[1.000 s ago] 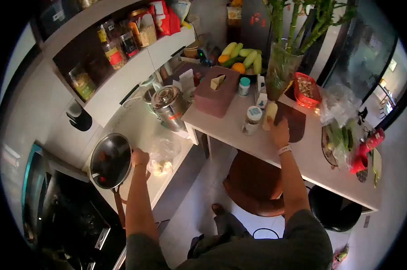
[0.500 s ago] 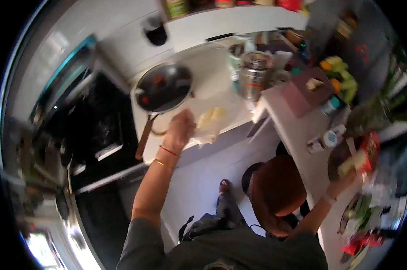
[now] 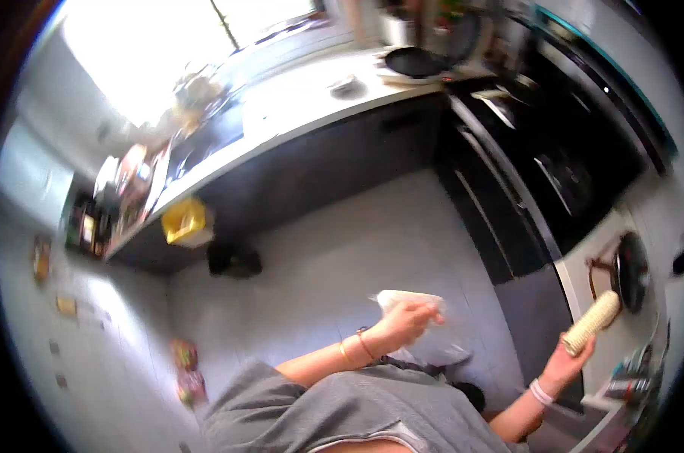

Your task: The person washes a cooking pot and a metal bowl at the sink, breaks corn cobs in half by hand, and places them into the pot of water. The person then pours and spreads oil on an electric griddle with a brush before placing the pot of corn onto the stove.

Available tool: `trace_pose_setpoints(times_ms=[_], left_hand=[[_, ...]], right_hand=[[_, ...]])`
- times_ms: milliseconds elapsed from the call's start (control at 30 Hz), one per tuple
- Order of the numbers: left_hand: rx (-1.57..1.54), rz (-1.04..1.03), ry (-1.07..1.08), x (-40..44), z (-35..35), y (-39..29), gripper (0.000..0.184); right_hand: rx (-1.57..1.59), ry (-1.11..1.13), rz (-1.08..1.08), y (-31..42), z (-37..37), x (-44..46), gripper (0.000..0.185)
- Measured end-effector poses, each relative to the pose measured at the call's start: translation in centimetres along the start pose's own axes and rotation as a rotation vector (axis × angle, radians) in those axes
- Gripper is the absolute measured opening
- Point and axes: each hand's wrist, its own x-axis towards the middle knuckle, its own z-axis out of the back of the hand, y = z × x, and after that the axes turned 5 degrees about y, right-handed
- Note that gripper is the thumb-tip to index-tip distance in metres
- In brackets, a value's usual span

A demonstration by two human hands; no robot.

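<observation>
My left hand (image 3: 406,326) is closed round a thin clear plastic bag (image 3: 440,349). A pale, long piece that looks like corn (image 3: 408,297) shows at the top of this bag, above my fingers. My right hand (image 3: 567,364) grips the lower end of a bare, pale yellow corn cob (image 3: 592,323), which tilts up to the right. The far end of the cob lies in line with the wooden handle of a dark lidded pan (image 3: 633,273); I cannot tell whether they touch.
A black stove (image 3: 557,174) runs along the right. A long counter with a pale top (image 3: 281,124) stands ahead under a bright window. A yellow-lined bin (image 3: 187,221) hangs at the counter's front. A dark object (image 3: 234,259) and colourful packages (image 3: 188,370) are on the floor.
My view has swung left from the pan and side table toward the window counter. The right hand has lifted the corn cob away from the side table. My left hand still holds the bag.
</observation>
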Motion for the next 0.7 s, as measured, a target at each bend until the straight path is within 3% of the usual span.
trace_pose_setpoints(times_ms=[67, 100, 133, 233, 267, 300, 367, 533, 633, 700], left_hand=[[-0.001, -0.010, -0.285, -5.7, 5.5, -0.6, 0.034], [-0.061, -0.062, -0.325, -8.6, 7.8, -0.6, 0.034], [-0.150, -0.138, -0.399, -11.0, 10.3, -1.1, 0.032], [-0.168, -0.388, -0.677, -18.3, 19.4, -3.2, 0.027], [0.096, -0.531, -0.802, -20.2, 21.7, -4.1, 0.026], [-0.096, -0.530, -0.929, -22.3, 24.5, -4.7, 0.027], [-0.402, -0.715, -0.948, -27.0, 29.5, -5.8, 0.028], [-0.717, -0.949, -1.127, -36.5, 41.2, -10.0, 0.024], [-1.011, -1.018, -1.220, -39.9, 45.2, -15.6, 0.024], [-0.946, -1.106, -1.042, -42.3, 48.4, -17.2, 0.029]], right_hand=[[-0.003, 0.101, -0.159, -6.5, -9.2, -0.2, 0.046], [0.004, 0.181, -0.213, -8.7, -14.7, -1.8, 0.047], [0.041, 0.326, -0.351, -10.7, -18.1, -2.0, 0.050], [0.037, 0.464, -0.471, -18.5, -28.9, -4.2, 0.053], [0.000, 0.571, -0.473, -21.1, -31.5, -4.7, 0.054], [-0.573, 0.795, 0.102, -26.5, -31.1, -3.8, 0.054], [-0.068, 0.763, -0.606, -28.0, -40.4, -8.1, 0.053], [-0.132, 1.205, -0.716, -43.1, -55.3, -11.7, 0.058], [-0.137, 1.250, -0.891, -53.3, -65.0, -14.5, 0.051], [-0.180, 1.272, -1.104, -59.9, -71.0, -17.3, 0.044]])
